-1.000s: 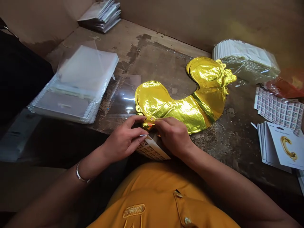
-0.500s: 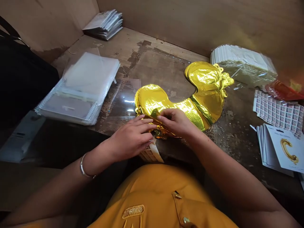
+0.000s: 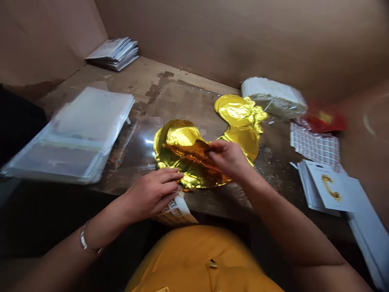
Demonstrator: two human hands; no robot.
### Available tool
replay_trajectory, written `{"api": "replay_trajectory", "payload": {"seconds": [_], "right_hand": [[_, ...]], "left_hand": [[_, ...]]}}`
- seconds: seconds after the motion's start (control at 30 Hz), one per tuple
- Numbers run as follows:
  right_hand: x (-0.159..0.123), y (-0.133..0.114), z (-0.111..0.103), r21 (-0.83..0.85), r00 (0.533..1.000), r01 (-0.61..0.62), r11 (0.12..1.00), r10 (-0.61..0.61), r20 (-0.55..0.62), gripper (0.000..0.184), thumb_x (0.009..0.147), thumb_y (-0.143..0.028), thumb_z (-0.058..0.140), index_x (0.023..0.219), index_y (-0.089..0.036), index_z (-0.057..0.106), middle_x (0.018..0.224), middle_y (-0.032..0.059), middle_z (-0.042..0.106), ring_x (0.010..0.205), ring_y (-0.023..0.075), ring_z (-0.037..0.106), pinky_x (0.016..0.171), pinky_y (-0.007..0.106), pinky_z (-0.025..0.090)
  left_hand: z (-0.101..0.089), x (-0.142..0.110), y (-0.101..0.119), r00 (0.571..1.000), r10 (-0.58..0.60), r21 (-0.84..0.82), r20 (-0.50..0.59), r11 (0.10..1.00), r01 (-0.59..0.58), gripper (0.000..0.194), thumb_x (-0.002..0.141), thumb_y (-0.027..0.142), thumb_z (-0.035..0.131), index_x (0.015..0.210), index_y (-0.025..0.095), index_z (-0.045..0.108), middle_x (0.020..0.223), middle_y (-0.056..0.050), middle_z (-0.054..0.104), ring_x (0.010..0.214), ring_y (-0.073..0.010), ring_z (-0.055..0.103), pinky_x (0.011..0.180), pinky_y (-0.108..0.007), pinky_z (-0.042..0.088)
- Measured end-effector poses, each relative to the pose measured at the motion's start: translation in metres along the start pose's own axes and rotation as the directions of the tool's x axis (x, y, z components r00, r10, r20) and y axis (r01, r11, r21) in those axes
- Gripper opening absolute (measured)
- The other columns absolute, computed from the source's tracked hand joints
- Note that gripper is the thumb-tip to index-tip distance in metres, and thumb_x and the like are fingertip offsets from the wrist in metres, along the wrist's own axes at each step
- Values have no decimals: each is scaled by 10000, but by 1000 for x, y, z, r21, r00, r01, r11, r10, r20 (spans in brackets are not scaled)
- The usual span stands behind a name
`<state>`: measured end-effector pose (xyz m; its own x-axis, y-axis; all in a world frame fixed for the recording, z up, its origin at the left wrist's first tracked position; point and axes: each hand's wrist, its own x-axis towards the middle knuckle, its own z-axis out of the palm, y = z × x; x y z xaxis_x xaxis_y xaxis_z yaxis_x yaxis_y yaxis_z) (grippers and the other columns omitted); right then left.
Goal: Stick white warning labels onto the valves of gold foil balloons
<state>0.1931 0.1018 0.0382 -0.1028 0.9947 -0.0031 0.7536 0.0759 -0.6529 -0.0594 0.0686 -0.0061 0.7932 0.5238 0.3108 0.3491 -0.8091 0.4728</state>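
Gold foil balloon point(image 3: 185, 136) lying on the worktop point(image 3: 179, 95), its rounded end folded back, right hand point(image 3: 227, 158) pinching the crumpled foil, left hand point(image 3: 150, 194) spread and resting by the balloon's lower edge, apparently just above a label sheet point(image 3: 178, 213)

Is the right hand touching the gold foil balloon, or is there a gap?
Touching: the head view shows the right hand pinching the gold foil balloon at its folded edge.
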Motion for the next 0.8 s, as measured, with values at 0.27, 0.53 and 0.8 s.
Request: {"api": "replay_trajectory", "payload": {"seconds": [0.27, 0.53, 0.8], "right_hand": [[84, 114, -115, -86, 720, -422, 903, 276, -637, 67, 689, -117, 582, 627, -136, 596, 668, 57, 618, 672, 166, 531, 659, 312, 384], [14, 31, -63, -256, 835, -42, 966, -107, -540, 186, 875, -237, 505, 933, -141, 654, 884, 99, 677, 787, 175, 594, 734, 319, 425], [-102, -47, 21, -22, 976, 89, 996, -82, 203, 163, 894, -311, 530, 823, -191, 615, 704, 1, 634, 618, 129, 554, 581, 260, 421]], "left_hand": [[7, -3, -6, 999, 17, -43, -42, 999, -18, 175, 900, 185, 506, 963, 191, 668, 1242, -69, 646, 1201, -219, 563, 1015, -364, 484], [-5, -4, 5, 986, -148, -323, -75, 939, 117, 173, 889, 199, 531, 942, 180, 694, 1194, -85, 669, 1114, -195, 621, 971, -317, 497], [0, -10, 53, 619, -777, -874, 114, 218, 434, 218, 830, 357, 652, 864, 145, 689, 778, -31, 716, 706, -137, 660, 654, -236, 555]]}}
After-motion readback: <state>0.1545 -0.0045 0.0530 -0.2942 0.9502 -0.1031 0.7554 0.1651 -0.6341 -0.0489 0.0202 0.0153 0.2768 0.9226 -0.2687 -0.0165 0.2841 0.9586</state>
